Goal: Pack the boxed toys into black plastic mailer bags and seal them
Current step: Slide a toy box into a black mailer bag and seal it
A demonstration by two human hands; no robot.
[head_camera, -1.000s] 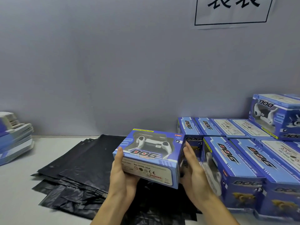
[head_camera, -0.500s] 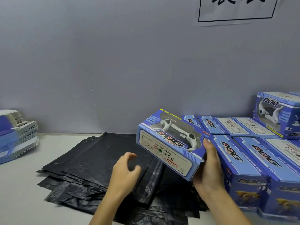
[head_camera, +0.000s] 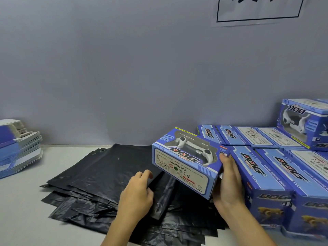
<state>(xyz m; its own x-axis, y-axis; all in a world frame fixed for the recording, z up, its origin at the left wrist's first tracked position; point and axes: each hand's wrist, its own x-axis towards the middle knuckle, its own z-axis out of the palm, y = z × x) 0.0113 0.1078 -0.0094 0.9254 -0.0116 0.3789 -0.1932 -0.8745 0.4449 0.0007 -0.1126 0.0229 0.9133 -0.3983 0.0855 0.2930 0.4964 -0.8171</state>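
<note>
Letting go of the box [head_camera: 188,162] with the left hand [head_camera: 136,194] since a second ago and bringing it down onto the bags [head_camera: 106,171], fingers curling on the edge of the top bag, probably pinching it to open it. Holding the box alone now in the right hand [head_camera: 229,185], fingers wrapped on its right end, tilted above the bags near the front edge of the table [head_camera: 21,201]. Packing not yet started; more boxes [head_camera: 276,167] waiting at the right edge.
</note>
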